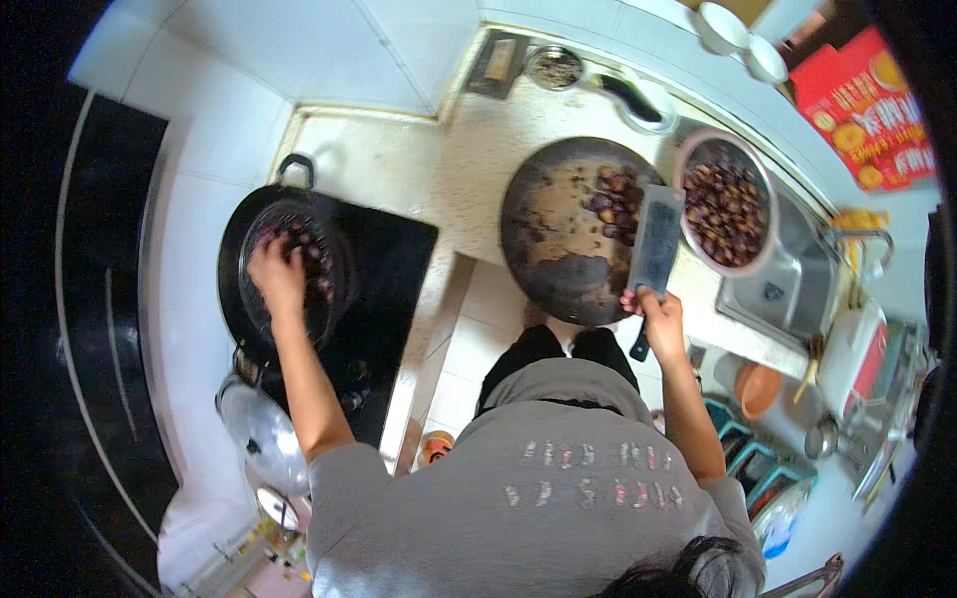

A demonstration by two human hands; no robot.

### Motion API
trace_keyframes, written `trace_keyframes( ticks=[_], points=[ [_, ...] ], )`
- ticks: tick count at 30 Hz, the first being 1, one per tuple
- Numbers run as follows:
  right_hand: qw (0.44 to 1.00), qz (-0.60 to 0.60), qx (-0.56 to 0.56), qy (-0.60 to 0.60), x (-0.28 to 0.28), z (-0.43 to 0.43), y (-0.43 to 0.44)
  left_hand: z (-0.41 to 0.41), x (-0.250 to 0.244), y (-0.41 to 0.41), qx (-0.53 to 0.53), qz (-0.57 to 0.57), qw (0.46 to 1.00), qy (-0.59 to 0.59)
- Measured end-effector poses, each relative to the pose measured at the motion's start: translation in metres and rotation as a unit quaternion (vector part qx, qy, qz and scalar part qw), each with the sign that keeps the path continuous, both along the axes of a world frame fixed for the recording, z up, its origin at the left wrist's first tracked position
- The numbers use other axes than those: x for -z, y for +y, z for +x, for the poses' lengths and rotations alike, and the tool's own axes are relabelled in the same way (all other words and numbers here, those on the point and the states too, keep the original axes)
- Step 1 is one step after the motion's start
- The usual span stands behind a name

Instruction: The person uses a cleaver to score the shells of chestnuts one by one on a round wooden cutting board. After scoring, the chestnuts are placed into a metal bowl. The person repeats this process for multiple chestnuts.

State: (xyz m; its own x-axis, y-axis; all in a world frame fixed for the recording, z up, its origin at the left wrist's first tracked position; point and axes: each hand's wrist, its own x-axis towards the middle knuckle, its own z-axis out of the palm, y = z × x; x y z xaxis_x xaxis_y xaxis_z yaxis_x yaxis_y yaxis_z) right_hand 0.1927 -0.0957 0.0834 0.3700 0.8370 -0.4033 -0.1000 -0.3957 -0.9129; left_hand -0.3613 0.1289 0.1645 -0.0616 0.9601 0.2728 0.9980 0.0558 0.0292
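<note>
My left hand (pixel 279 270) reaches down into a black wok (pixel 233 224), fingers among small dark pieces of food (pixel 318 261); whether it grips any is unclear. The wok sits on a black cooktop (pixel 385 261). My right hand (pixel 658 318) grips the black handle of a cleaver (pixel 656 232), its broad blade pointing away from me over the right side of a round cutting board (pixel 549 265). Beside the blade lies a heap of purple-brown food chunks (pixel 617 205), with scraps scattered on the board. Right of it, a pink-rimmed basin (pixel 775 213) holds many similar chunks (pixel 725 213).
A metal sink (pixel 804 280) lies partly under the basin. Behind the board are a small bowl of chopped bits (pixel 555 67) and a dark-handled utensil (pixel 632 97). A large pot lid (pixel 258 433) leans by the cooktop. White bowls (pixel 721 28) stand at the back right.
</note>
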Motion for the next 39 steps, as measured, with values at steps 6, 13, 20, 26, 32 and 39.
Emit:
trace_keyframes(
  ticks=[6, 13, 20, 26, 32, 39],
  points=[
    [0.994, -0.004, 0.103, 0.025, 0.004, 0.016, -0.017, 0.217, -0.057, -0.005, 0.197, 0.003, 0.933, -0.300],
    [0.995, -0.019, 0.098, 0.025, -0.013, -0.003, -0.022, 0.412, 0.125, 0.004, 0.451, -0.191, 0.793, -0.362],
    [0.996, -0.026, 0.084, 0.028, -0.016, -0.004, -0.047, 0.423, 0.155, 0.008, 0.438, -0.244, 0.791, -0.351],
    [0.994, -0.080, 0.070, -0.037, -0.029, -0.012, -0.040, 0.381, 0.145, -0.043, 0.495, -0.275, 0.738, -0.368],
    [0.992, -0.100, 0.016, -0.075, -0.024, -0.024, -0.014, 0.381, 0.143, -0.104, 0.428, -0.162, 0.767, -0.450],
    [0.946, 0.100, -0.051, -0.305, 0.009, -0.033, 0.030, 0.367, 0.138, -0.130, 0.369, -0.139, 0.806, -0.441]
  ],
)
